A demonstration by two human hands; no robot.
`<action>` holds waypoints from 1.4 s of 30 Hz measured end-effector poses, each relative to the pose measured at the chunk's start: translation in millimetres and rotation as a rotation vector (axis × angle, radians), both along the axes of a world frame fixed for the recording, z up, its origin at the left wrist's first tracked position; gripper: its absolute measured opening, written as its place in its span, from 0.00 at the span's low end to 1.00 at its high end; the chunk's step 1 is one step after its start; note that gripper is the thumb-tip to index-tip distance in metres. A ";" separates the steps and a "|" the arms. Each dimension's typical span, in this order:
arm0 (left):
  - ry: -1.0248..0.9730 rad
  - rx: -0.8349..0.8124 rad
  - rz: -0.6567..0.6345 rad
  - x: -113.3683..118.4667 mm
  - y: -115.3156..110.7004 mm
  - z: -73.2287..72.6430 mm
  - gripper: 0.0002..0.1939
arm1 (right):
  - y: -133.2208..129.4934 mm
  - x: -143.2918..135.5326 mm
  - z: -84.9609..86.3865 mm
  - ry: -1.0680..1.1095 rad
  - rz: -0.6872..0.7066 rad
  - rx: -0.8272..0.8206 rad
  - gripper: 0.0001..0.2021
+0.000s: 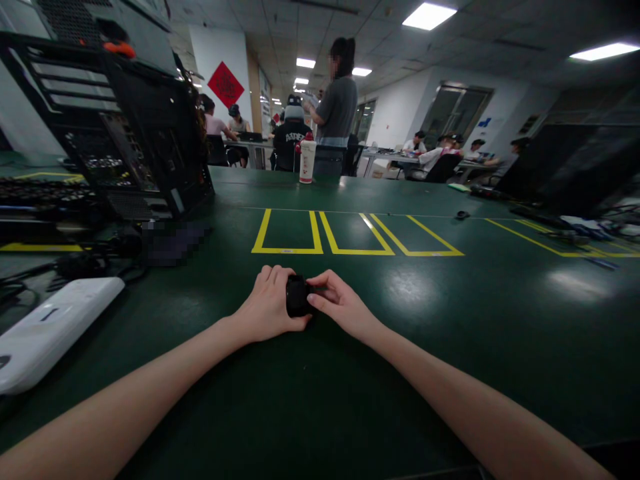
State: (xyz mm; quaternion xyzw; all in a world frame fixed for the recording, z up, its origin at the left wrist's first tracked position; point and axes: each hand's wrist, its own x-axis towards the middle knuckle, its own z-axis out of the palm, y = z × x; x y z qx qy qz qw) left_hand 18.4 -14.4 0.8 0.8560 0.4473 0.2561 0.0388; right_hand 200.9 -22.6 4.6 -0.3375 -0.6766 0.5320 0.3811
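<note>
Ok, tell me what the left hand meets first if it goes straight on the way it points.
Probably the yellow tape box; the left hand, on the black object, points up the table.

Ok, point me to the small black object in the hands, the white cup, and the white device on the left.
small black object [297, 295], head view, on its dark front face between both hands.
white cup [307, 163], head view, mid-body.
white device [55, 327], head view, top surface.

Both forearms are bare, with no sleeves, and the left hand and right hand ungloved.
</note>
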 end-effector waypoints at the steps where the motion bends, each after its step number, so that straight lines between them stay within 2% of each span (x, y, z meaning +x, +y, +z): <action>1: 0.000 0.001 0.001 0.0 -0.3 0.4 0.31 | 0.3 -0.7 0.2 -0.008 -0.017 0.005 0.11; 5: 0.011 -0.023 -0.001 0.2 -3.2 5.6 0.30 | 1.5 -0.6 0.6 -0.058 -0.053 -0.019 0.18; 11: 0.023 -0.076 -0.009 0.7 -6.5 12.8 0.30 | -0.5 2.2 -0.1 0.012 0.034 -0.041 0.20; 16: 0.016 -0.092 -0.006 0.7 -7.4 14.2 0.29 | -1.3 0.4 2.2 0.016 -0.003 -0.031 0.11; 22: 0.022 -0.080 -0.007 1.0 -7.0 13.9 0.30 | -2.5 0.3 4.4 -0.048 -0.055 -0.031 0.19; 28: 0.027 -0.073 0.001 1.2 -6.7 14.0 0.30 | -2.6 1.2 -2.2 0.033 0.007 -0.007 0.20; 34: 0.028 -0.069 -0.005 1.1 -5.8 12.0 0.29 | 1.0 0.5 -2.6 0.043 -0.052 -0.028 0.11; 37: 0.022 -0.057 0.002 1.4 -5.0 10.8 0.29 | 2.9 2.1 -1.8 -0.023 -0.056 -0.019 0.15; 42: 0.021 -0.091 -0.010 1.3 -6.7 14.3 0.28 | -0.8 3.9 2.2 -0.062 0.028 -0.041 0.17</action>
